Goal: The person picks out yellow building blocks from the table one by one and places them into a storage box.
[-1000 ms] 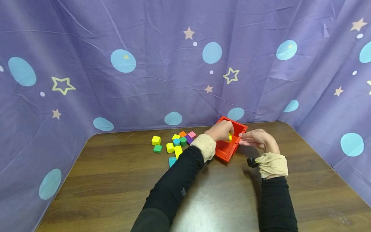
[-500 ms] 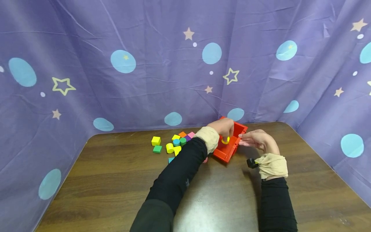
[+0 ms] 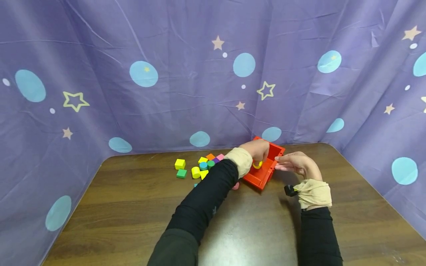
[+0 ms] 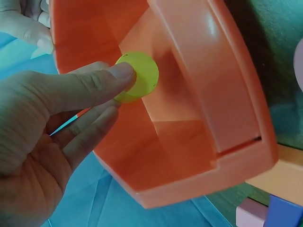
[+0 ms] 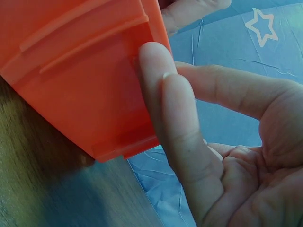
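The red box [image 3: 254, 180] stands open-topped and slanted at the back of the table. Over its inside, my left hand [image 3: 257, 149] pinches a yellow round block [image 4: 142, 75] between thumb and fingers; the left wrist view shows the block's flat circular face, apart from the box floor. My right hand [image 3: 297, 163] holds the box's right rim. In the right wrist view its fingers [image 5: 180, 113] press the outer wall while the thumb lies at the edge. Part of the box's left side is hidden behind the left hand and wrist.
Left of the box lie several loose blocks, among them a yellow cube [image 3: 180, 164], a green block [image 3: 181, 173], a yellow cylinder [image 3: 195, 172] and a blue cylinder [image 3: 203, 166]. A pink block [image 3: 236, 186] shows beside the left sleeve. A purple curtain [image 3: 166, 92] hangs behind the table.
My left hand has shifted slightly leftward and lower inside the box, still pinching the yellow round block. The right hand keeps its hold on the rim.
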`<state>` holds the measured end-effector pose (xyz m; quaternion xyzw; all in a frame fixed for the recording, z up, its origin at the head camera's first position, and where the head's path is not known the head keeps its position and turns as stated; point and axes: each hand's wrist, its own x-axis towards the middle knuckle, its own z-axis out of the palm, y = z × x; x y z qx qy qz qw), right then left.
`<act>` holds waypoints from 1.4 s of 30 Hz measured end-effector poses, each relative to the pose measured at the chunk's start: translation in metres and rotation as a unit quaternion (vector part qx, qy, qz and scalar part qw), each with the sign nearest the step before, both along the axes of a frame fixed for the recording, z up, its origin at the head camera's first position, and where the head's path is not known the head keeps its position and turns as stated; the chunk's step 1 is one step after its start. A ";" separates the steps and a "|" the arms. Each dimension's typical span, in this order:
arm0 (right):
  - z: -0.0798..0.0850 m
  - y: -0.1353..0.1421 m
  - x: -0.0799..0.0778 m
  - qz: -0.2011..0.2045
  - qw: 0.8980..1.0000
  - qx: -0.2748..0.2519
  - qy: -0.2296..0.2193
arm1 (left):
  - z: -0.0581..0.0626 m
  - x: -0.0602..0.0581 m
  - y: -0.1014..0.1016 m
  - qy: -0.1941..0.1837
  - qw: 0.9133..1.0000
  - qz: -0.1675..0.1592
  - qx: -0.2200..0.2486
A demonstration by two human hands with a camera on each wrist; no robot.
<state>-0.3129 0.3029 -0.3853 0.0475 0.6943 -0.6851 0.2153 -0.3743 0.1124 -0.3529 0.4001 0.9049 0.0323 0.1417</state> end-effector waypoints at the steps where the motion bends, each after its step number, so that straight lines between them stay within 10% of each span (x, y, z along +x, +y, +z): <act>1: -0.001 0.000 0.000 -0.002 1.000 -0.002 0.000 | 0.000 0.000 0.001 0.005 1.000 -0.002 0.003; 42: -0.004 0.002 0.000 0.010 1.000 0.012 0.013 | -0.021 0.004 0.028 0.022 0.999 0.025 0.038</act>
